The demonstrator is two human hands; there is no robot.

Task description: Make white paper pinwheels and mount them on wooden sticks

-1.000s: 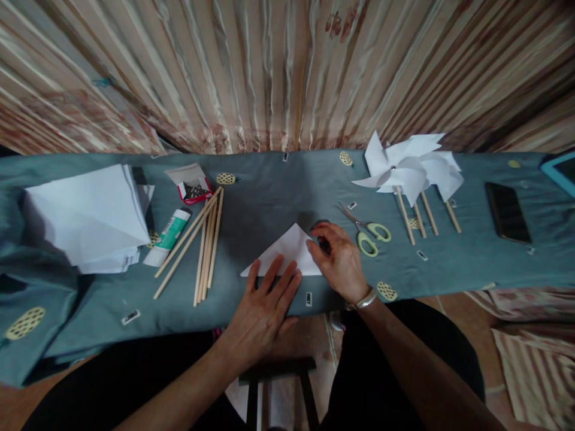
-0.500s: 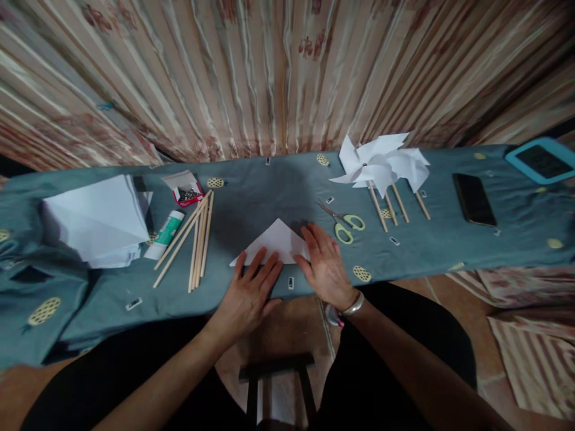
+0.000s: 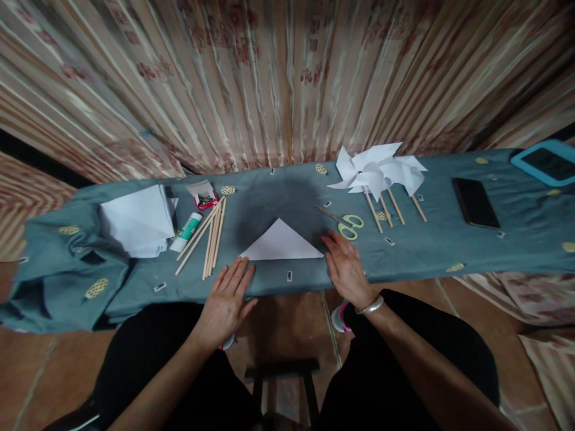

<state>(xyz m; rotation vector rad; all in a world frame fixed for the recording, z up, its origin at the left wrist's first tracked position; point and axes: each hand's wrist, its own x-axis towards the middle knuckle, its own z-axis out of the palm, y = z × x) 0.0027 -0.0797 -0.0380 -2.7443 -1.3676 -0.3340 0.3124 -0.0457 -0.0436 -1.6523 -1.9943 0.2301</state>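
A white sheet of paper (image 3: pixel 282 243), folded into a triangle, lies flat in front of me with its long edge toward my body. My left hand (image 3: pixel 228 299) rests palm down at the left corner of the triangle, fingers stretched out and their tips at the paper. At the opposite corner is my right hand (image 3: pixel 348 269), fingers extended, close beside the paper; whether it touches cannot be made out. Green-handled scissors (image 3: pixel 348 226) lie just beyond the right fingertips. Neither hand grips anything.
Left on the cloth-covered table (image 3: pixel 265 281) are a paper stack (image 3: pixel 135 221), a glue stick (image 3: pixel 187 231), wooden sticks (image 3: pixel 213 236) and a red box (image 3: pixel 204 196) of small metal pieces. Right are paper pinwheels (image 3: pixel 372 170), a phone (image 3: pixel 475 202) and a blue-framed tablet (image 3: pixel 545 161). A curtain (image 3: pixel 287 90) hangs behind.
Both hands have drawn apart from the middle of the folded paper out to its two corners, so its long edge now shows. The whole view has shifted a little.
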